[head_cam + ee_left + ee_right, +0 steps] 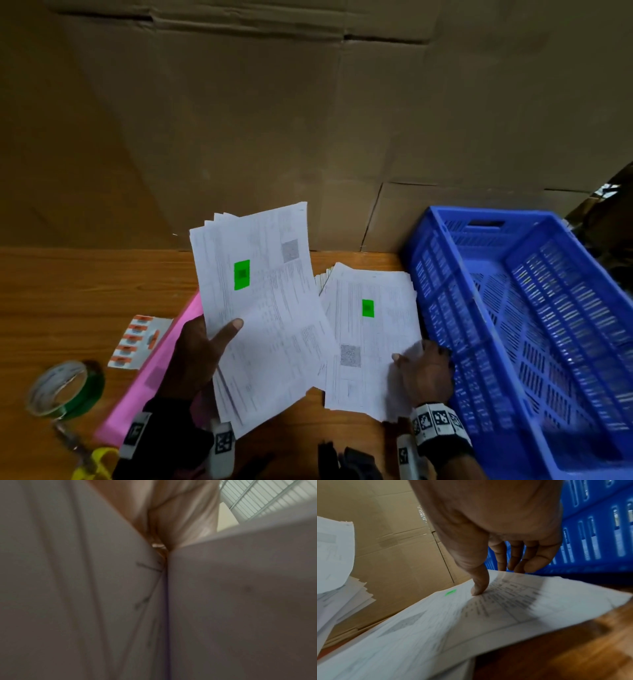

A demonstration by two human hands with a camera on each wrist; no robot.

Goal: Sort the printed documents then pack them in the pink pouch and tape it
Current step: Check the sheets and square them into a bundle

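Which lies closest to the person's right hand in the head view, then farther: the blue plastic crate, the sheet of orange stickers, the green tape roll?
1. Blue plastic crate, beside the right hand.
2. Sheet of orange stickers, far left.
3. Green tape roll, farthest left.

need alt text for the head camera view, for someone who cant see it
A person's left hand holds up a fanned sheaf of printed documents over a wooden table, while the right hand grips a second pile of papers lying beside a blue crate. A pink pouch, a tape roll and cardboard surround them.
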